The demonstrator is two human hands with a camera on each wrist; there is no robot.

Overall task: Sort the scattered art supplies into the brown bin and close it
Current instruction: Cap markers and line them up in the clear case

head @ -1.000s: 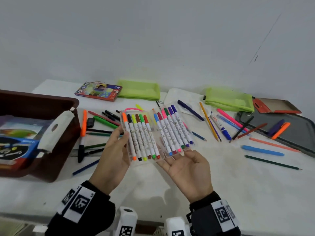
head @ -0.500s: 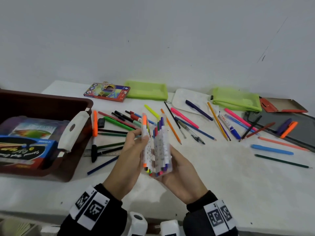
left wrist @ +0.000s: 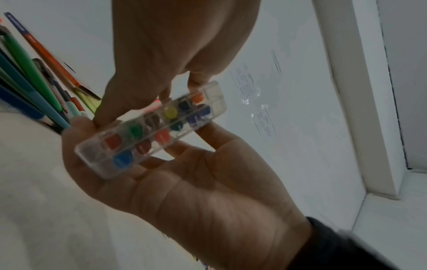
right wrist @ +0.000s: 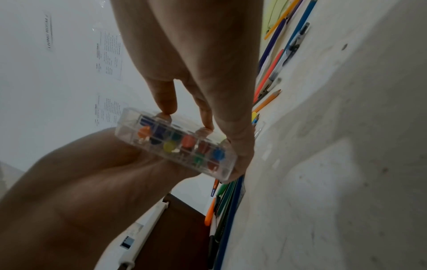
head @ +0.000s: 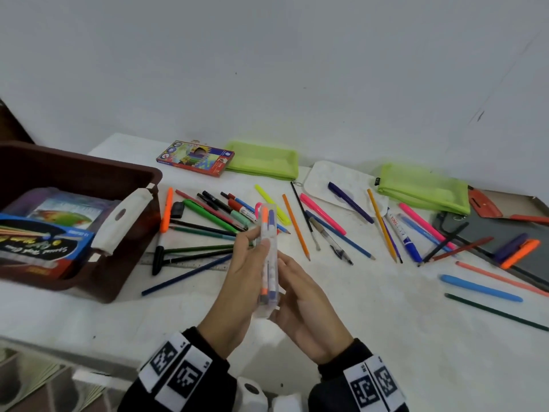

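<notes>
The clear plastic marker case point(head: 269, 260) is folded closed and held edge-on above the worktop point(head: 371, 307), sandwiched between both hands. Through the end wall you can see two rows of round marker caps: orange, yellow, green, red, blue, brown. Left hand point(head: 242, 278) has its fingers laid along one face with the thumb on the case edge; right hand point(head: 303, 304) is flat against the other face, fingers mostly straight, so it's pressing more than gripping.

The brown bin point(head: 89, 179) sits to the left, lid off, with boxes of supplies already in it and a white latch handle point(head: 121, 220) on its near wall. Between the case and the bin there's a mess of loose pens and pencils point(head: 205, 230) and a ruler point(head: 190, 264). Further back: a coloured pencil box point(head: 196, 158), two green pouches point(head: 264, 165), and more pens fanned out to the right.
</notes>
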